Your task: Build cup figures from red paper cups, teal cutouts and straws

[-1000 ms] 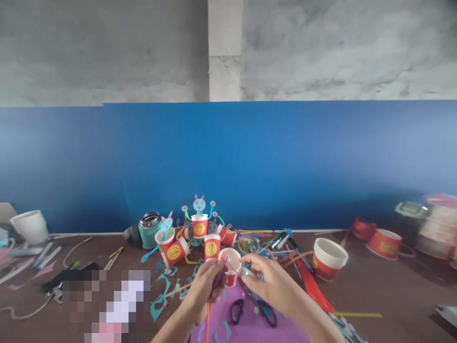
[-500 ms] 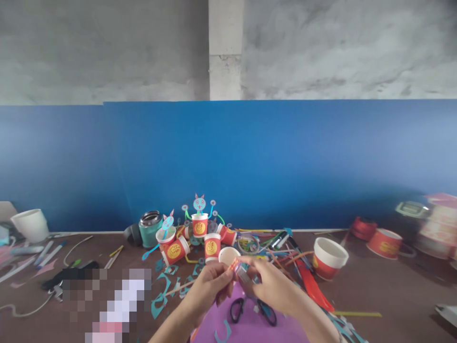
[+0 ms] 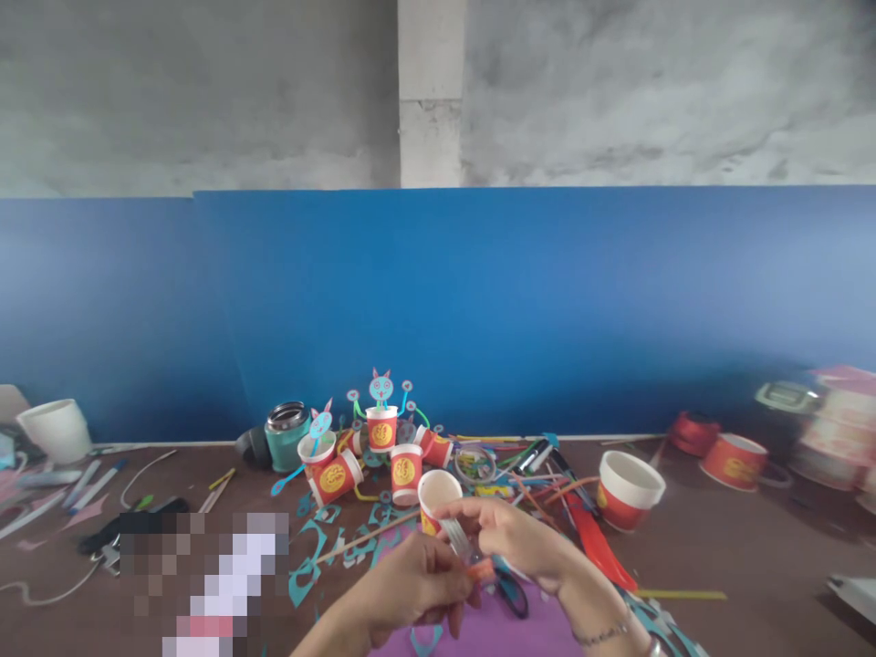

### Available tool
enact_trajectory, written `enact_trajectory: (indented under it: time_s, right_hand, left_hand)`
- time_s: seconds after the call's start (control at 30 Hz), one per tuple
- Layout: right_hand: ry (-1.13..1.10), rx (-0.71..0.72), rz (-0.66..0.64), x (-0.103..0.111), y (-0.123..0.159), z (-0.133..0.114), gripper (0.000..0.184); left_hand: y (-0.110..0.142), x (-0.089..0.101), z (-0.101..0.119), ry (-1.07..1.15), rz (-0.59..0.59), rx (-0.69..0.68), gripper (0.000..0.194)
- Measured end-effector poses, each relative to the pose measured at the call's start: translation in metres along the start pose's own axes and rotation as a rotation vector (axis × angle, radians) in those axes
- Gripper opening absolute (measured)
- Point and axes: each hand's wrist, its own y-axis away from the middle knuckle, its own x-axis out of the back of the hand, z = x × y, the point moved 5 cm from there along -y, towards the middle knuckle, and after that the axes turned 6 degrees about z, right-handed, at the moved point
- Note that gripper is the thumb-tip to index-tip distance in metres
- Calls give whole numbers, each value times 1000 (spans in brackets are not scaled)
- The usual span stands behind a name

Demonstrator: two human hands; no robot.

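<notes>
My left hand (image 3: 411,584) is low in the view with its fingers closed, pinching a short orange straw piece (image 3: 483,571). My right hand (image 3: 513,538) sits just right of it, fingers closed on a strip of clear tape (image 3: 456,538) that runs down to the straw piece. The two hands touch over a purple sheet (image 3: 499,634). Behind them a small red paper cup (image 3: 436,495) lies tilted with its white inside toward me. Black-handled scissors (image 3: 515,595) show partly under my right hand.
Red cups with blue paper cat figures (image 3: 381,427) stand by the blue board, next to a teal flask (image 3: 286,436). A red-and-white bowl (image 3: 626,493), a red strip (image 3: 597,546), straws and blue paper scraps lie around. A white bucket (image 3: 55,429) is far left.
Both hands have dropped lower and nearer to me. My left hand has turned palm down, and the orange straw piece with the tape now sits between the hands. The tilted cup is uncovered.
</notes>
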Motion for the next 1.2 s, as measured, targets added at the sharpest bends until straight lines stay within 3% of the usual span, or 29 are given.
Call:
enact_trajectory:
  time_s: [0.1, 0.23, 0.33, 0.53, 0.7, 0.93, 1.2]
  right_hand:
    - [-189, -91, -44, -4, 0, 1, 44]
    - [-156, -91, 51, -3, -1, 1, 35]
    - [-87, -65, 99, -5, -2, 0, 37]
    - [-174, 58, 25, -15, -2, -5, 46]
    - [-151, 48, 8, -18, 0, -5, 52]
    - [-37, 87, 36, -18, 7, -16, 47]
    - [89, 120, 111, -13, 5, -12, 26]
  left_hand:
    - [0, -2, -1, -60, 18, 12, 40]
    - [-5, -2, -11, -101, 54, 38, 37]
    - [-10, 1, -18, -117, 91, 36, 31]
    - [-15, 8, -19, -206, 163, 18, 26]
    - [-22, 20, -25, -176, 217, -7, 25]
    - [-31, 43, -27, -89, 306, -56, 45]
    - [-26, 48, -17, 39, 388, -133, 49]
